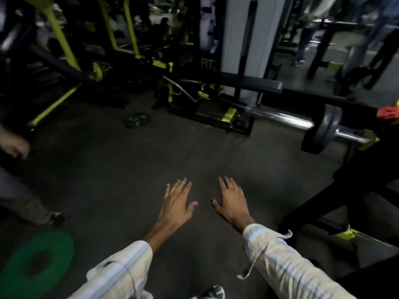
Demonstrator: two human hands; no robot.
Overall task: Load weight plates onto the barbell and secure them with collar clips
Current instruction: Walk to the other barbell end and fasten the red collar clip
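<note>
A chrome barbell (280, 117) rests on a black rack at the right, its sleeve end pointing left. One grey weight plate (321, 129) sits on the sleeve near the rack. A green weight plate (54, 251) lies flat on the floor at the lower left. A small dark plate (137, 120) lies on the floor further back. My left hand (176, 203) and my right hand (231, 201) are stretched out side by side over the bare floor, palms down, fingers spread, holding nothing. A red object (387, 113) sits by the rack at the right edge; I cannot tell what it is.
Another person's hand (14, 145) and leg stand at the left edge. Yellow and black gym machines (64, 50) fill the back left. A black bench (248, 83) and a white pillar (244, 39) stand behind the barbell. The rack's black legs (323, 201) spread at the right.
</note>
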